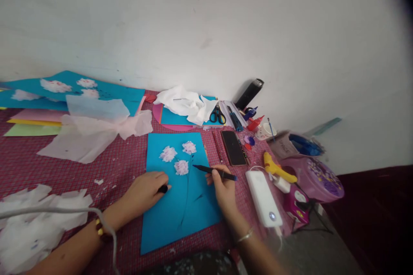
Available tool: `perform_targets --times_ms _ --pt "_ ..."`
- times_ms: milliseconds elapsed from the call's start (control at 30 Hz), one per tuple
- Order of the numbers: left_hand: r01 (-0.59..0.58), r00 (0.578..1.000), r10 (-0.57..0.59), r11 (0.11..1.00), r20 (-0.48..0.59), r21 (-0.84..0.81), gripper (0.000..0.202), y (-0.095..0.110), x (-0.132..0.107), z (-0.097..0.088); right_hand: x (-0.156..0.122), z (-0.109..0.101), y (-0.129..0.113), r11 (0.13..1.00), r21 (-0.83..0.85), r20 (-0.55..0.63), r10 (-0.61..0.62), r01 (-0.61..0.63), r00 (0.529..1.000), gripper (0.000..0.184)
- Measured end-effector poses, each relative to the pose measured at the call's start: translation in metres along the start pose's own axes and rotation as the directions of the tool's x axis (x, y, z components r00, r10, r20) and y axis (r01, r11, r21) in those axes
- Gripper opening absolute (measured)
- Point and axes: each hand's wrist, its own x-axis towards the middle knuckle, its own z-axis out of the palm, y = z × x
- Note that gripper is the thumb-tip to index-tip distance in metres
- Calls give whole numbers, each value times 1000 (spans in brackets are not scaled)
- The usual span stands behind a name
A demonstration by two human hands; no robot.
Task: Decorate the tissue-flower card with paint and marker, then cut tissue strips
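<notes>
In the head view I'm seeing the right hand clamping a black pen beside the drawn stem on the blue sheet, lower centre, the left hand resting over the sheet's left edge, its grip unclear to me. I'm judging this as stem-and-leaf drawing, another stroke calling for steady paper and light pressure. At right, I'm reading "SPACE" on a container.

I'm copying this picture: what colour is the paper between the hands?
Bright blue: the paper shows best in the head view.
</notes>
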Motion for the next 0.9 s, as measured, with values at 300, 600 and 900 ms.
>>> perform_targets --times_ms 300,600,900 --pt "-20 999 19 1000 -27 -11 24 -1 2 1 4 0 2 999 -13 5 31 -31 999 27" --pt "-12 999 11 1000 -33 -24 23 -2 1 2 7 -5 4 994 66 26 90 -91 996 24" --pt "-10 1000 10 1000 -19 -25 26 -4 0 2 54 -76 -29 992 107 -196 -48 70 979 29"
